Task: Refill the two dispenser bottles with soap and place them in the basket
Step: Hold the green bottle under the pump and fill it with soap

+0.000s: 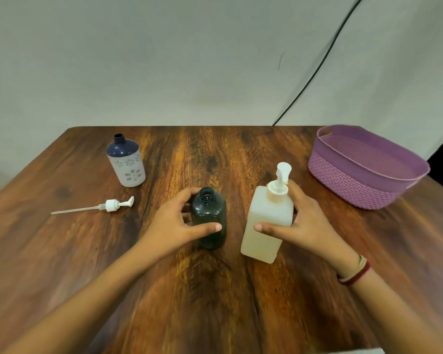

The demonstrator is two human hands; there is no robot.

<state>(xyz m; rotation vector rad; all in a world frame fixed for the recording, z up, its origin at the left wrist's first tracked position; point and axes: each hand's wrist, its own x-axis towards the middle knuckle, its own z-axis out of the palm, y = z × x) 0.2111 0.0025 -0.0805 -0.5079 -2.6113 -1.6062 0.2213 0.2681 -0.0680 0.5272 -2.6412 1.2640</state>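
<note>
Steady the dark translucent round plastic bottle (208, 218) with the left hand (175, 223), thumb across the front and fingers curled round the far side. Standing upright on the brown wooden table (215, 302), well left of the purple woven-look plastic basket (363, 169), neck open and pump off.

Grip the pale square plastic soap bottle (265, 226) with the right hand (307, 226), thumb laid over the front face and fingers wrapped behind. Placed between the basket and the dark bottle, just beside the latter and apart from it.

White pump still screwed on, so probably 2 options: pump the soap across, or unscrew and pour. For pumping, turn the spout toward the open neck and bring it directly above before pressing. For pouring, tilt slowly with lip close to neck; narrow opening, easy to overshoot. Leave room for the pump tube.

Farthest left of the basket: 1 navy-and-white round dispenser bottle with flower cut-outs (127, 163), also uncapped, and 1 white pump head with long tube (111, 205) lying flat. Neither of the 2 dispensers in the basket yet.
</note>
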